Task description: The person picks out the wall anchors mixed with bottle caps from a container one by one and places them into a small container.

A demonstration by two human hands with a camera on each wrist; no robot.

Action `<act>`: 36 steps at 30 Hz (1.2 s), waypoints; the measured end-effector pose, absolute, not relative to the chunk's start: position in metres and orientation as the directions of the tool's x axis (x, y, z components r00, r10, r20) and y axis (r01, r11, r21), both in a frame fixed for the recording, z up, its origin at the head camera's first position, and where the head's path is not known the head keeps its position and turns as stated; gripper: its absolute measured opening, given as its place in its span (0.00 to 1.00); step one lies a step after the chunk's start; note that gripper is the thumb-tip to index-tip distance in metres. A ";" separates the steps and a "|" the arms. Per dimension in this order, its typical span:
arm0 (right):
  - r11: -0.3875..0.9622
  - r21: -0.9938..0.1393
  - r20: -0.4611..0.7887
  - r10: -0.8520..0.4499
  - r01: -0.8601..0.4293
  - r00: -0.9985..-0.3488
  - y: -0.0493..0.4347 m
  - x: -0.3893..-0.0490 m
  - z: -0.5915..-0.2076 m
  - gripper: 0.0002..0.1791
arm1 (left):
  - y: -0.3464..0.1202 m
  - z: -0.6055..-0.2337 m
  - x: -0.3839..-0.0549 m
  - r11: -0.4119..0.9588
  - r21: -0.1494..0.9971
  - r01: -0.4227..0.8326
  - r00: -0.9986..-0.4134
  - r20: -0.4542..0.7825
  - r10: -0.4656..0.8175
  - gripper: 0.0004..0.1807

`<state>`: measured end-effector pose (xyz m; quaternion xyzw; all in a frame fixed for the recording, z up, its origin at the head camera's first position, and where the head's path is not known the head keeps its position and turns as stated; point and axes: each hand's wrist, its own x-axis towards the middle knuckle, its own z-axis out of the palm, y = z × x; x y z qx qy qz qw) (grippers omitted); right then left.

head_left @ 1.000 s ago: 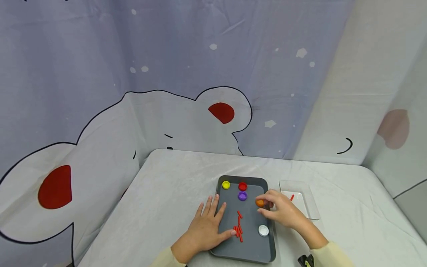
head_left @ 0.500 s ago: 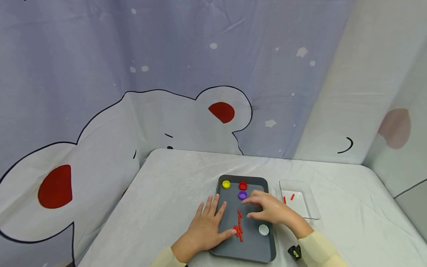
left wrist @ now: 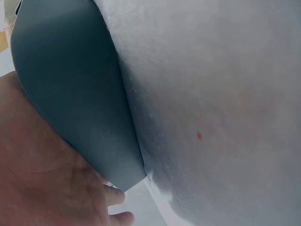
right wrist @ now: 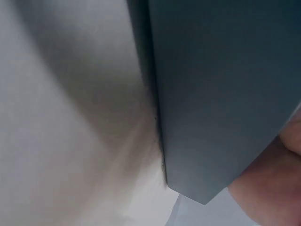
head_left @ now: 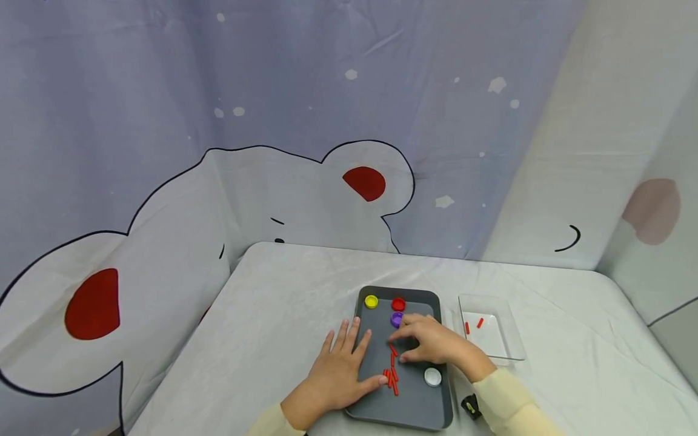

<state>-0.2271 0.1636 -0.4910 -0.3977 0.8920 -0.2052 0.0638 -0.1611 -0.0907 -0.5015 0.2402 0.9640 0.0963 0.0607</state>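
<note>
Inside a dark grey tray (head_left: 412, 413), several short red sticks (head_left: 394, 375) lie in a loose cluster and line. My right hand (head_left: 431, 340) reaches over the tray with thumb and index finger spread on either side of the topmost red stick, a gap between the tips. Flat across the tray's left edge, my left hand (head_left: 335, 375) rests with fingers splayed, its thumb tip at the lower sticks. Part of the left palm shows by the tray wall (left wrist: 80, 94) in the left wrist view. The right wrist view shows the tray's outer side (right wrist: 216, 94) and some skin.
Small round caps stand in the tray: yellow (head_left: 371, 301), red (head_left: 398, 304), purple (head_left: 396, 319) and white (head_left: 432, 376). To the tray's right is a clear plastic box (head_left: 509, 339) with two red sticks (head_left: 480, 323) in it. White cloth (head_left: 283, 303) covers the table.
From the tray's right edge, my right hand has moved left to the topmost red stick, now covering the orange cap. A second stick in the box has come into view. The left hand stays put.
</note>
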 end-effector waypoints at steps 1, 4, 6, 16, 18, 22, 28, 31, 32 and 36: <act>0.607 -0.415 0.041 -0.731 -0.677 -0.681 0.163 -0.228 -0.491 0.20 | -0.090 -0.502 -0.161 0.868 0.211 0.449 -0.879 -0.073 0.472 0.51; 0.627 -0.406 0.020 -0.721 -0.664 -0.693 0.160 -0.229 -0.492 0.21 | -0.090 -0.504 -0.162 0.872 0.204 0.446 -0.880 -0.076 0.468 0.52; 0.636 -0.395 0.011 -0.718 -0.663 -0.696 0.158 -0.230 -0.493 0.21 | -0.090 -0.504 -0.162 0.872 0.204 0.445 -0.881 -0.076 0.467 0.52; 0.657 -0.341 0.042 -0.704 -0.673 -0.709 0.155 -0.231 -0.497 0.20 | -0.090 -0.503 -0.162 0.874 0.205 0.439 -0.882 -0.084 0.463 0.52; 0.653 -0.334 0.059 -0.705 -0.680 -0.706 0.155 -0.230 -0.498 0.19 | -0.089 -0.502 -0.161 0.874 0.207 0.440 -0.882 -0.085 0.464 0.52; 0.649 -0.322 0.079 -0.707 -0.689 -0.703 0.156 -0.229 -0.499 0.17 | -0.089 -0.501 -0.160 0.871 0.208 0.445 -0.881 -0.076 0.468 0.52; 0.645 -0.324 0.090 -0.707 -0.692 -0.701 0.157 -0.229 -0.500 0.15 | -0.090 -0.502 -0.160 0.870 0.209 0.446 -0.881 -0.069 0.468 0.52; 0.639 -0.342 0.102 -0.703 -0.689 -0.704 0.157 -0.227 -0.499 0.14 | -0.090 -0.503 -0.161 0.871 0.212 0.443 -0.882 -0.071 0.466 0.52; 0.635 -0.349 0.110 -0.702 -0.689 -0.703 0.158 -0.227 -0.499 0.13 | -0.090 -0.503 -0.161 0.869 0.216 0.444 -0.881 -0.069 0.468 0.51; 0.616 -0.388 0.155 -0.690 -0.685 -0.707 0.163 -0.223 -0.493 0.13 | -0.090 -0.504 -0.160 0.861 0.231 0.453 -0.878 -0.053 0.476 0.52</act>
